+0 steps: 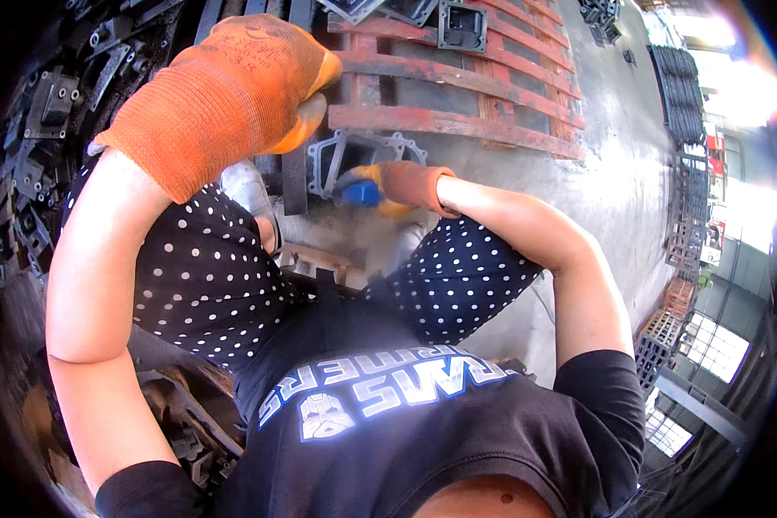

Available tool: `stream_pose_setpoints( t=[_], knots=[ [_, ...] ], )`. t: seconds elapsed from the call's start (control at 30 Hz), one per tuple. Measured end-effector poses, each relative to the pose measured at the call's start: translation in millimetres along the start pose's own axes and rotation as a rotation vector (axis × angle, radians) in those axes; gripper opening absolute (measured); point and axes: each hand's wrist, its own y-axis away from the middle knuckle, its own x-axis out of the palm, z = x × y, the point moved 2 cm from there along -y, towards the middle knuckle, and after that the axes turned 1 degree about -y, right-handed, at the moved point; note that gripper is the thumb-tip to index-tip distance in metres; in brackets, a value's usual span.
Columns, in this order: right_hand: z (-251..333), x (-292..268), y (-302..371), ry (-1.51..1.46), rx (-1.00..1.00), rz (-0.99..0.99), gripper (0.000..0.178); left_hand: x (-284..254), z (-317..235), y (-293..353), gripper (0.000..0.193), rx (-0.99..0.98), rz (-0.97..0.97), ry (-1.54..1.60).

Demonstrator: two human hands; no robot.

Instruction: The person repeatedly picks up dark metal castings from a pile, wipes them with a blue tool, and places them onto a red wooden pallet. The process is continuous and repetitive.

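Note:
A grey metal casting (324, 173), frame-like with bolt lugs along its rim, lies on the floor between my feet. My right hand (406, 186), in an orange glove with yellow-coated fingers, is closed around a rounded blue object (361, 193) at the casting's near edge; its kind is hidden by the fingers. My left hand (242, 91), gloved the same way, is raised to the left of the casting, large in the head view. Its fingers curl inward, and whatever may be in them is out of sight.
A red slatted pallet (457, 69) lies beyond the casting, with several grey castings (464, 26) on its far end. Dark metal parts (52, 104) are heaped at the left. Dark bars (294, 177) run beside the casting. Stacked racks (678, 95) stand far right.

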Motion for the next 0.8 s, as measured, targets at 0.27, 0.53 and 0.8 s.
stream_pose_setpoints(
  t=[0.27,0.53,0.8],
  knots=[
    [9.6,-97.5,68.3,-0.506,0.130,-0.184,0.058,-5.4,5.0,7.0,0.022,-0.083,0.042,-0.029],
    [-28.5,-113.6,58.3,-0.007,0.354,-0.178,0.047,-11.8,6.6,5.1,0.023,-0.223,0.231,-0.028],
    [-28.4,-116.9,31.3,0.036,0.338,-0.166,0.037,-26.8,-6.3,18.9,0.024,-0.165,0.070,0.029]
  ],
)
